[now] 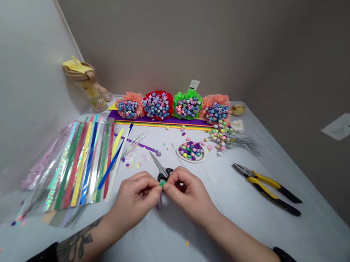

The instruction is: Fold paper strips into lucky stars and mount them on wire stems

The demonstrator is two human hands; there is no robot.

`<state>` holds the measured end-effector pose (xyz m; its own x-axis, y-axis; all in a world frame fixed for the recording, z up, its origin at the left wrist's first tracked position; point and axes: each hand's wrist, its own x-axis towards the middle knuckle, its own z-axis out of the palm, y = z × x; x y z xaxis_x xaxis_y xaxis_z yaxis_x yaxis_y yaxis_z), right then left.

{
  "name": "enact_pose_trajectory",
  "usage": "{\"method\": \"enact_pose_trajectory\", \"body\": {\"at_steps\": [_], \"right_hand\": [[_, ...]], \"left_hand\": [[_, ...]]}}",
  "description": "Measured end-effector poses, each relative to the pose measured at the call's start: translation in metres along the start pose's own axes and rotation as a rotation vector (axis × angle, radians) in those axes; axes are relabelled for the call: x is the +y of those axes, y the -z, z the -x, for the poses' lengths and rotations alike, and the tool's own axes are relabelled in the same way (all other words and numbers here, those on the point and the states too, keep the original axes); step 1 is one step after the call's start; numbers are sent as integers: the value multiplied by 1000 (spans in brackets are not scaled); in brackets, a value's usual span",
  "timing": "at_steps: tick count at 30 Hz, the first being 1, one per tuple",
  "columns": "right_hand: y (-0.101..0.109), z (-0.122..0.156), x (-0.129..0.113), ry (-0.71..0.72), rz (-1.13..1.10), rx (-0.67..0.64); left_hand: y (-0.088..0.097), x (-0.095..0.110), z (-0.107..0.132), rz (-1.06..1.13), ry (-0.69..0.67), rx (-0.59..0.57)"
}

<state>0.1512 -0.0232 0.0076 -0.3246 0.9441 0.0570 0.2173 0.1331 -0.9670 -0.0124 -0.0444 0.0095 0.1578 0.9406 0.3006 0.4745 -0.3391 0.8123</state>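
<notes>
My left hand and my right hand meet at the middle of the table, their fingertips pinching a small green paper piece. A thin pink-purple strip hangs below it, and I cannot tell whether it is joined to the green piece. Just beyond my right hand lie scissors with dark handles, partly hidden by my fingers. To the left, a pack of shiny coloured paper strips lies in clear plastic.
A round dish of paper stars and a loose heap of stars lie beyond my hands. Yellow-handled pliers lie on the right. Several paper-star bunches with crepe surrounds stand along the back, and thin wires lie nearby.
</notes>
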Motion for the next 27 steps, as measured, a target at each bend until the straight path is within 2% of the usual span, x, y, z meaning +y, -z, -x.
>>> {"method": "enact_pose_trajectory", "body": {"at_steps": [4, 8, 12, 19, 24, 27], "right_hand": [[3, 0, -1, 72, 66, -29], [5, -3, 2, -38, -44, -55], [5, -5, 5, -118, -181, -121], [3, -5, 6, -60, -67, -80], [3, -6, 7, 6, -4, -102], [2, -6, 8, 25, 6, -97]], "left_hand": [[2, 1, -2, 20, 71, -22], [3, -1, -2, 79, 169, -60], [2, -4, -2, 126, 204, -92], [2, -4, -3, 62, 139, -148], [1, -5, 0, 7, 17, -109], [1, -6, 1, -14, 6, -86]]}}
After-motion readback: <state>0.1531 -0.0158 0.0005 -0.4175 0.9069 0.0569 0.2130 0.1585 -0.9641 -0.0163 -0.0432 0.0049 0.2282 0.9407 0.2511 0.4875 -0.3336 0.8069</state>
